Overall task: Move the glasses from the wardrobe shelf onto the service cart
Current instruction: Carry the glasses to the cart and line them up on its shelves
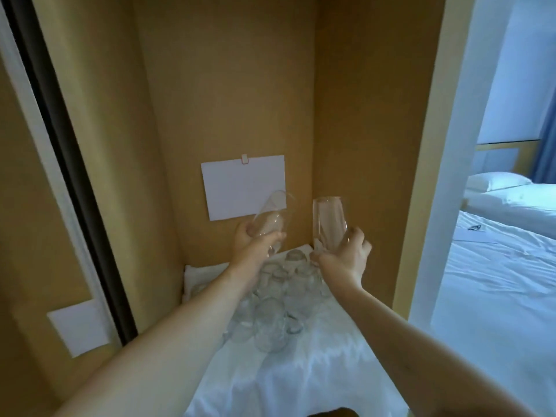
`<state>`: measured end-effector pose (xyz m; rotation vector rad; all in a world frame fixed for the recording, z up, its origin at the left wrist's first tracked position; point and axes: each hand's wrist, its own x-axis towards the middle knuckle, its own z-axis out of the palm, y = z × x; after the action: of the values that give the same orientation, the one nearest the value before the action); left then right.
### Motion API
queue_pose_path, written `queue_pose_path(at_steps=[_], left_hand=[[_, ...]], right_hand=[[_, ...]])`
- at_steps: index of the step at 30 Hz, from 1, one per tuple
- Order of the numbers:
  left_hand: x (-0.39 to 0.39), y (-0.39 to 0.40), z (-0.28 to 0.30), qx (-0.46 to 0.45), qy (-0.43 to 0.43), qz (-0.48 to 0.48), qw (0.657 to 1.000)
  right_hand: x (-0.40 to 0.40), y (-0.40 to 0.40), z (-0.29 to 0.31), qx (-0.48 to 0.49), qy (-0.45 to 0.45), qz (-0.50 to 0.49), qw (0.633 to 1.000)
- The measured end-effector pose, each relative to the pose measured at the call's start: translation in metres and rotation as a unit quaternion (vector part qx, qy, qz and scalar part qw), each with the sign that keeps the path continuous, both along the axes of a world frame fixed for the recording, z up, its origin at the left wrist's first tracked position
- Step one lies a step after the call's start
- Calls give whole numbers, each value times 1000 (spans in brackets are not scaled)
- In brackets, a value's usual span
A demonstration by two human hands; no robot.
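Head view, wardrobe interior. Your left hand [252, 240] curls around a clear tumbler [270, 219], tilted with its mouth toward the back panel and raised above the shelf. Your right hand [346, 251] grips a second, taller glass [328, 224] near its base, held nearly upright close to the back right corner. Below both hands, a cluster of glasses [270, 308] stands on a white cloth [316, 371] covering the shelf, grouped toward its back and middle. A white sheet of paper [243, 186] is clipped to the back panel. A bed [505, 266] lies beyond the right wall.
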<state>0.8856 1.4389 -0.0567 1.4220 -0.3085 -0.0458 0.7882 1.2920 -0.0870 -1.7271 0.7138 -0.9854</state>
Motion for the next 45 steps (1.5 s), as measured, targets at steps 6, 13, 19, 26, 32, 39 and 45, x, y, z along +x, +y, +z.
queue_pose_path(at_steps=[6,13,19,26,32,39,45], left_hand=[[-35,-9,-2,50,-13,-30,998],[-76,-52,10,56,-19,-96,994],[-119,-114,14,39,-4,-180,983],[-197,-194,13,12,34,-311,950],[-269,-260,0,-25,110,-379,919],[-347,-333,-12,-7,128,-455,881],[-405,-390,-23,25,134,-490,861]], right_hand=[[-41,-3,-6,-4,-42,-19,999],[-85,-26,0,-25,-52,-80,995],[-146,-83,-3,-31,-52,-114,992],[-235,-156,-19,-40,-78,-159,983],[-307,-202,-26,-51,-86,-200,975],[-406,-254,-38,-39,-77,-267,960],[-474,-296,-49,-14,-65,-323,944]])
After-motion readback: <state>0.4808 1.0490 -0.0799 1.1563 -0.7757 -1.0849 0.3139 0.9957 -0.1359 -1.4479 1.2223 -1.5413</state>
